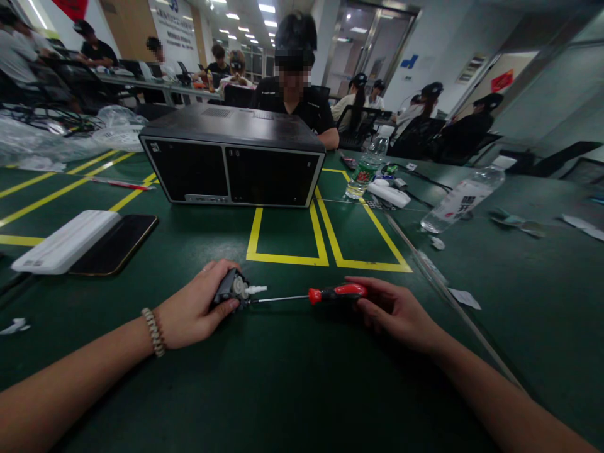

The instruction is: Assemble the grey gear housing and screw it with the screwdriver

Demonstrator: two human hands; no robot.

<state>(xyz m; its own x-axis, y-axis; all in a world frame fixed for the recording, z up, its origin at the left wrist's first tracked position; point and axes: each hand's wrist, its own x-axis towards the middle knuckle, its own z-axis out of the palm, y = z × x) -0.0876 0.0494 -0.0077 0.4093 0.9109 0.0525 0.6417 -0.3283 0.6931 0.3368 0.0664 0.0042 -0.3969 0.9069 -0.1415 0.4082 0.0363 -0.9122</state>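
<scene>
My left hand (202,308) is closed around a small dark grey device (228,288) with white round parts and a white nozzle-like piece pointing right. A beaded bracelet circles that wrist. In my right hand (394,308) is a screwdriver (337,293) with a red and black handle, gripped near the handle's end. Its thin metal shaft lies almost level and points left. The tip meets the lower right side of the device, though the exact contact is too small to make out.
Beyond my hands stands a black computer case (236,157). A white box (68,242) and a dark phone (116,244) lie at left. Plastic bottles, one upright (368,167) and one tilted (462,198), are at right. Across the table sits a person (302,94). Yellow tape (287,257) marks the green tabletop.
</scene>
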